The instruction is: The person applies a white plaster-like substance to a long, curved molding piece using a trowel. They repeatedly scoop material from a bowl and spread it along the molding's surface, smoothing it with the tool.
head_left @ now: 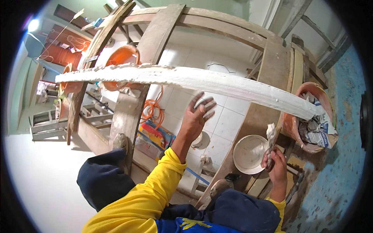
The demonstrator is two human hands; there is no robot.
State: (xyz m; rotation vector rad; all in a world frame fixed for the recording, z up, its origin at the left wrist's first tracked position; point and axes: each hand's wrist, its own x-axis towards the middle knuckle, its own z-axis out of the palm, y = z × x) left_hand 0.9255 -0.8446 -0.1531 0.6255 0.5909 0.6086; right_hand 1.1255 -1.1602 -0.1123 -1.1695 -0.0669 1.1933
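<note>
A long white moulding strip (206, 79), rough with plaster along its left part, stretches across the view from side to side. Just below its middle is my left hand (200, 110), fingers spread and a little blurred, holding nothing. On the right, my right hand (276, 165) grips a slim tool (271, 136) upright; thick white plaster cakes its top, so its exact kind is hard to make out. Beside that hand, on a plank, a round bowl (248, 154) has white plaster smeared inside.
Wooden scaffold planks (268, 73) frame a drop to a tiled floor (221, 136). Orange buckets (122, 56) stand left; another bucket (289, 126) holding crumpled bags stands right, near a blue wall (345, 101). Below lie an orange cord (153, 110) and a stepladder (50, 126).
</note>
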